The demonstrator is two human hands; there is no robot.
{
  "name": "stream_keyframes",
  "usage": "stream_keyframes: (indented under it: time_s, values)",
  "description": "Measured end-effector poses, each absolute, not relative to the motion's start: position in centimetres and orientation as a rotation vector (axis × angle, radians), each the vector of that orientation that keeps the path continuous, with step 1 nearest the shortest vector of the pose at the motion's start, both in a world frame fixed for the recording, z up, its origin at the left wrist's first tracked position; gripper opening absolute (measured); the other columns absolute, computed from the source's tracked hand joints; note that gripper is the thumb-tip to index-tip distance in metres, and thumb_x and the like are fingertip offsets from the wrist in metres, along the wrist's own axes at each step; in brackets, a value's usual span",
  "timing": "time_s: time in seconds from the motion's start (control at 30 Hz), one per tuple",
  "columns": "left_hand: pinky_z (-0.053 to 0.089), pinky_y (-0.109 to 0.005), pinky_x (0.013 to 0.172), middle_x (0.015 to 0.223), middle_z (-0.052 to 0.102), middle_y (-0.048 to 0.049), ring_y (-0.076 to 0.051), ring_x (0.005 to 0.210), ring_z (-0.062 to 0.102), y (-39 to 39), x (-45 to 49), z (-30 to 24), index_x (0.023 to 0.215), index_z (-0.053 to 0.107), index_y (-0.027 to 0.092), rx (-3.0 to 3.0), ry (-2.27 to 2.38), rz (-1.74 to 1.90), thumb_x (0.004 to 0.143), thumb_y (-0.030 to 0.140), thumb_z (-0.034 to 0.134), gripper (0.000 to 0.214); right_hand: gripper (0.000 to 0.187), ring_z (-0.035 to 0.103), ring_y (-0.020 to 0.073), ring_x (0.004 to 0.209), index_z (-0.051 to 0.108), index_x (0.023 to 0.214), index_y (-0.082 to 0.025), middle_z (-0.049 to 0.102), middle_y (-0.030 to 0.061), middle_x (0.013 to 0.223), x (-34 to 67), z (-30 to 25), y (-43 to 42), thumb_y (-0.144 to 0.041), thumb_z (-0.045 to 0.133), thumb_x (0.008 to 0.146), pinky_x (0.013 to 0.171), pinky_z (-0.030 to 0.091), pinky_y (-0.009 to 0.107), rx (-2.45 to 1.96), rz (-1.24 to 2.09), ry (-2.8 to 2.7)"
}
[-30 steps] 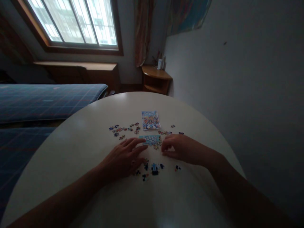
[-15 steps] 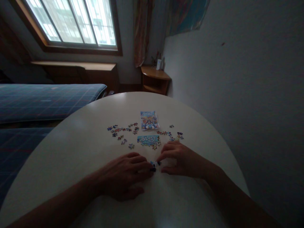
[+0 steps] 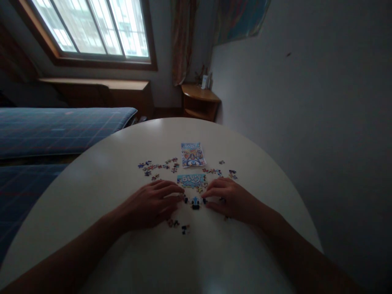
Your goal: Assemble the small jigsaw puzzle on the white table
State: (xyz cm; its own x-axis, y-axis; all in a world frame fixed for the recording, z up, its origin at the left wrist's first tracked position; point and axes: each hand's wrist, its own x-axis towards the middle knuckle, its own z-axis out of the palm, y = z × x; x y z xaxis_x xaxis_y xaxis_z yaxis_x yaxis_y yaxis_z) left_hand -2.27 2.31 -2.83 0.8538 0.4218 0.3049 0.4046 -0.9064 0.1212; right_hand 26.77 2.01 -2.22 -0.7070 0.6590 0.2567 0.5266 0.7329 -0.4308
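Observation:
A small joined section of jigsaw pieces (image 3: 195, 201), with a blue and white face on it, lies flat on the table between my hands. My left hand (image 3: 156, 204) presses its fingertips to the left end of this section, thumb tucked below. At the right end, my right hand (image 3: 231, 199) grips with its fingers and thumb around a dark piece. Just above lies a joined strip of puzzle (image 3: 192, 180) with the lettering "Bluey". Loose jigsaw pieces (image 3: 185, 229) lie below my left hand, and a few more are partly hidden beside my right hand.
A folded picture sheet (image 3: 192, 155) lies beyond the strip on the round white table (image 3: 128, 139). Loose pieces are scattered at left (image 3: 157, 166) and right (image 3: 212, 171). A plaid mattress (image 3: 61, 126) stands left, a wall (image 3: 306, 102) right, a corner shelf (image 3: 200, 94) behind.
Both hands have moved away from me, and the face section has slid up toward the lettered strip. Loose pieces below the left hand have come into view.

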Motion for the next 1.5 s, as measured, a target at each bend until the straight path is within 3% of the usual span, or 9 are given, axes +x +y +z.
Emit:
stream_keyframes:
  time_s: [0.27,0.57,0.77,0.93,1.1,1.27,1.5]
  values:
    - [0.050,-0.038,0.095,0.123,0.066,-0.0059,-0.020,0.110,0.060,2.9,-2.5,-3.1,0.123,0.060,0.021,2.899,0.641,0.452,0.098,0.021,0.046,0.028,0.018,0.062,0.0158,0.089,0.071,0.108,-0.030,0.068,0.0026,0.101,25.4,-3.8,1.8,-0.034,0.064,0.092,0.086,0.043,0.036,-0.862,0.268,-2.622]
    - [0.049,-0.038,0.098,0.123,0.068,-0.0036,-0.019,0.118,0.059,3.1,-2.5,-3.2,0.127,0.058,0.023,2.816,0.597,0.513,0.097,0.018,0.046,0.032,0.016,0.060,0.0155,0.090,0.072,0.104,-0.028,0.069,0.0025,0.104,25.7,-3.2,2.0,-0.029,0.060,0.094,0.086,0.045,0.034,-0.704,0.401,-2.640]
    - [0.051,-0.038,0.090,0.117,0.067,-0.0073,-0.021,0.106,0.060,3.0,-2.2,-3.0,0.115,0.062,0.020,2.841,0.649,0.476,0.098,0.020,0.047,0.023,0.017,0.059,0.0157,0.091,0.072,0.106,-0.027,0.069,0.0032,0.105,25.7,-3.4,1.9,-0.031,0.059,0.095,0.085,0.046,0.033,-0.665,0.407,-2.640]
    - [0.048,-0.040,0.096,0.125,0.064,-0.0068,-0.022,0.112,0.057,3.0,-2.0,-3.2,0.128,0.056,0.021,2.862,0.637,0.435,0.099,0.021,0.046,0.031,0.017,0.060,0.0155,0.092,0.072,0.105,-0.026,0.070,0.0029,0.102,25.4,-3.1,1.9,-0.028,0.058,0.096,0.086,0.046,0.034,-0.640,0.435,-2.646]
    - [0.049,-0.039,0.096,0.127,0.064,-0.0056,-0.021,0.112,0.057,3.0,-2.2,-3.1,0.129,0.055,0.023,2.862,0.630,0.490,0.099,0.021,0.047,0.032,0.011,0.062,0.0156,0.090,0.071,0.097,-0.022,0.071,0.0045,0.095,27.2,-1.7,2.4,-0.028,0.062,0.092,0.084,0.047,0.032,-0.756,0.446,-2.533]
    - [0.047,-0.043,0.099,0.135,0.060,-0.0067,-0.025,0.118,0.055,2.0,-1.6,-2.5,0.134,0.052,0.024,2.892,0.500,0.460,0.096,0.025,0.050,0.038,0.012,0.060,0.0149,0.076,0.071,0.085,-0.021,0.066,0.0034,0.081,30.2,-0.7,3.3,-0.029,0.064,0.090,0.072,0.047,0.029,-1.031,0.478,-2.453]
    - [0.045,-0.040,0.100,0.130,0.063,-0.0061,-0.024,0.116,0.057,1.1,-0.4,-2.1,0.123,0.058,0.022,2.840,0.437,0.395,0.094,0.023,0.051,0.030,0.010,0.063,0.0158,0.083,0.075,0.089,-0.023,0.068,0.0041,0.091,30.4,-1.1,3.3,-0.029,0.073,0.082,0.075,0.048,0.028,-1.118,0.576,-2.523]
